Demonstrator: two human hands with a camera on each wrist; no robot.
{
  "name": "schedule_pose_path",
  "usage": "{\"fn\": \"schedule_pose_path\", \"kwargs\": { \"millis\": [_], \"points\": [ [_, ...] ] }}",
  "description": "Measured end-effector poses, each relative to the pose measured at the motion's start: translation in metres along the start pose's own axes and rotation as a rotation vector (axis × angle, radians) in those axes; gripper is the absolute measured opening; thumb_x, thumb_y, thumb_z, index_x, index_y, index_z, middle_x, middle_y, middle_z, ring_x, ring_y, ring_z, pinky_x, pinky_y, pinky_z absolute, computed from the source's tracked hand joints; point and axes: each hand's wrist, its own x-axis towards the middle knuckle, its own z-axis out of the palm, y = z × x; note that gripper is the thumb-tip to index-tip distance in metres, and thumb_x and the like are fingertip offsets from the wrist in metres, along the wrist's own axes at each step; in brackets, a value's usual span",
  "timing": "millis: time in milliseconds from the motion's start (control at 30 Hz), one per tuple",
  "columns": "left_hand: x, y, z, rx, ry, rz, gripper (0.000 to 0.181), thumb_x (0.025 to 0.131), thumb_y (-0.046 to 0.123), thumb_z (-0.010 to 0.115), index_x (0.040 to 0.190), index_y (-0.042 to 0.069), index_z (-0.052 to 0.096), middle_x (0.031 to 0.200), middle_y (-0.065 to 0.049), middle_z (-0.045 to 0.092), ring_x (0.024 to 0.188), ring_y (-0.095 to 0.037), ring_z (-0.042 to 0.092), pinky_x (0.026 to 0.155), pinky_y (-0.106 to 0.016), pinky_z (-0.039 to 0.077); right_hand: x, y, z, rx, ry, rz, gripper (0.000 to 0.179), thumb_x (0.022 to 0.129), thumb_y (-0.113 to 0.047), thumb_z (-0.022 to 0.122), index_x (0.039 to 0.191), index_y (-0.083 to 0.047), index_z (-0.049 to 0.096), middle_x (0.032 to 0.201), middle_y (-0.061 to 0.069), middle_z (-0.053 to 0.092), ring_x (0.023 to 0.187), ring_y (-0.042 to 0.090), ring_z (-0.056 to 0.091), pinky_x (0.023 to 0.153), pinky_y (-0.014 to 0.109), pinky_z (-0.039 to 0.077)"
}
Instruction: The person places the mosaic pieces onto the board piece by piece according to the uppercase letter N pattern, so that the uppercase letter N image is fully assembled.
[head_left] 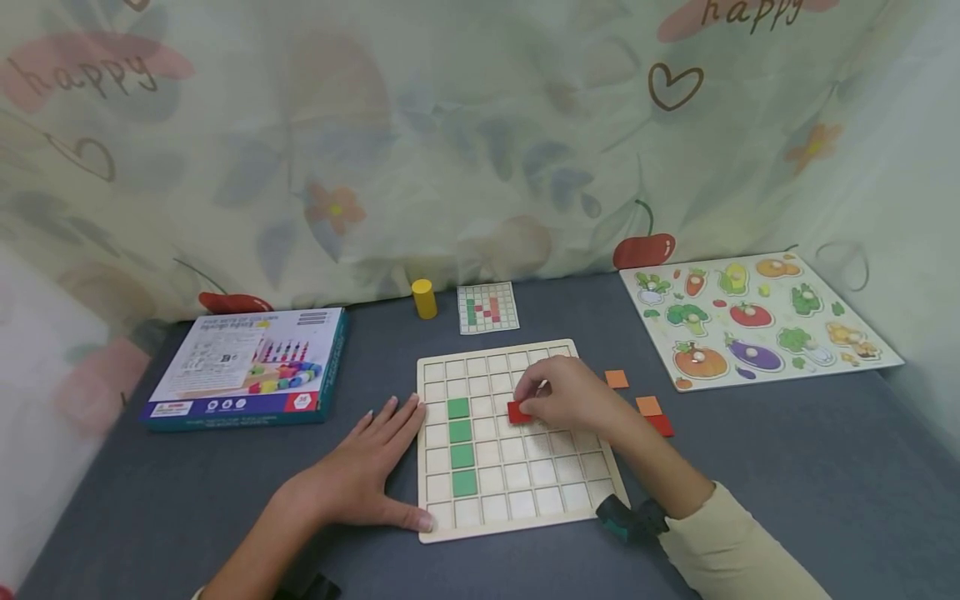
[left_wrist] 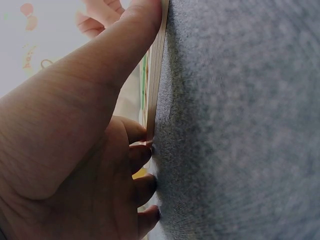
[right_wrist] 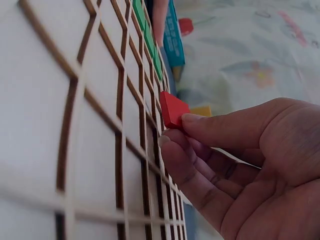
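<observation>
My right hand (head_left: 562, 393) pinches a red square tile (right_wrist: 173, 109) between thumb and fingers, close over the wooden grid board (head_left: 491, 508). In the head view the red tile overlaps the board's upper middle cells. Spread flat, my left hand (head_left: 360, 479) lies at the board's left side, with thumb and fingertips against its edge. The left wrist view shows that thumb (left_wrist: 132, 35) on the board's rim and the other fingertips down by the dark cloth. A column of green tiles (head_left: 463, 456) sits in cells near the board's left side.
Behind the board lies a small pattern card (head_left: 488, 308) beside a yellow cylinder (head_left: 423, 299). Orange tiles (head_left: 617, 379) and a red tile (head_left: 661, 426) lie to the right. A boxed game (head_left: 247, 367) is at left, a vegetable picture board (head_left: 757, 321) at far right. Patterned fabric hangs behind.
</observation>
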Motion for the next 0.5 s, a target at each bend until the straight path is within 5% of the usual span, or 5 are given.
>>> {"fn": "schedule_pose_path", "kwargs": {
  "millis": [500],
  "points": [
    [-0.001,-0.001,0.001,-0.012,0.016,0.018,0.129,0.067,0.084,0.068,0.163,0.019,0.012,0.168,0.001,0.006,0.153,-0.031,-0.002,0.118,-0.059,0.004,0.009,-0.032,0.033,-0.103,-0.043,-0.129,0.011,0.084,-0.001,0.076,0.080,-0.011,0.072,0.074,-0.007,0.061,0.072,0.012,0.055,0.069,0.031,0.049]
  ]
}}
